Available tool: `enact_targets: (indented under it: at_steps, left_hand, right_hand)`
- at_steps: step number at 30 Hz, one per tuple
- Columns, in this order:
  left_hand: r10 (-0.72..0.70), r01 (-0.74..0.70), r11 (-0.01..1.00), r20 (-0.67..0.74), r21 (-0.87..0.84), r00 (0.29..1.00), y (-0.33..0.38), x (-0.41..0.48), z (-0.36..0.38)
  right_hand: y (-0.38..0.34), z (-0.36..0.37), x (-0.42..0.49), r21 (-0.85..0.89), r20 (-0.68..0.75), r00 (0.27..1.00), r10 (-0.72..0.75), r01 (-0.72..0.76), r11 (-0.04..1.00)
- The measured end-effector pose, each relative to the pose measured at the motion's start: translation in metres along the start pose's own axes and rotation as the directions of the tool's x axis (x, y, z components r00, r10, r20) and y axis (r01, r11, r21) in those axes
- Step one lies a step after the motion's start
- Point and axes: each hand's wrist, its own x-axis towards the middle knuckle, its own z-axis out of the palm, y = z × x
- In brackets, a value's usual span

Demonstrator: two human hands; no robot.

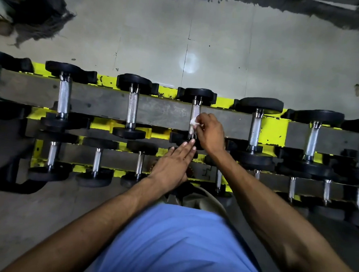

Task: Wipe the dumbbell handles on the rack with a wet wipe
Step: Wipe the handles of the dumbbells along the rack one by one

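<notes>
**Wipe on one upper-row handle, many handles left**

The right hand pinches a small, bunched white wet wipe against the near part of a knurled dumbbell handle in the middle of the rack's far, upper row. The left hand lies flat with straight fingers and holds nothing. Its fingertips reach the same dumbbell's near head; contact is unclear.

Nothing marks any handle as cleaned, so progress can't be judged. At least this handle is unfinished, and the near, lower row looks untouched.

Both rack ends are cut off by the frame. The forearms cover part of the lower row, and the fingers hide most of the wipe.
</notes>
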Motion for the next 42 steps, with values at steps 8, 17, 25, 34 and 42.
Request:
enact_targets:
  at_steps: [8, 17, 25, 34, 42]
  left_hand:
    - [0.018, -0.018, 1.0, -0.002, -0.016, 1.0, 0.001, -0.006, -0.006]
    - [0.045, -0.044, 0.999, 0.025, -0.012, 0.999, -0.007, -0.006, -0.009]
    - [0.087, -0.087, 0.996, 0.035, 0.014, 0.996, -0.016, -0.004, -0.011]
    - [0.088, -0.088, 0.996, 0.004, 0.003, 0.996, -0.011, -0.008, -0.006]
    - [0.077, -0.076, 0.997, -0.011, 0.028, 0.997, -0.011, -0.005, -0.002]
  right_hand:
    - [0.012, 0.009, 0.019, 0.356, 0.075, 0.896, 0.437, -0.434, 0.828]
    - [-0.004, 0.01, 0.045, 0.507, 0.377, 0.762, 0.526, -0.645, 0.572]
    - [0.013, 0.009, 0.007, 0.144, 0.385, 0.796, 0.467, -0.552, 0.822]
    - [0.003, -0.005, 0.001, -0.184, 0.202, 0.969, -0.141, 0.179, 0.966]
    - [-0.019, -0.023, 0.058, -0.605, 0.355, 0.877, -0.324, 0.48, 0.635]
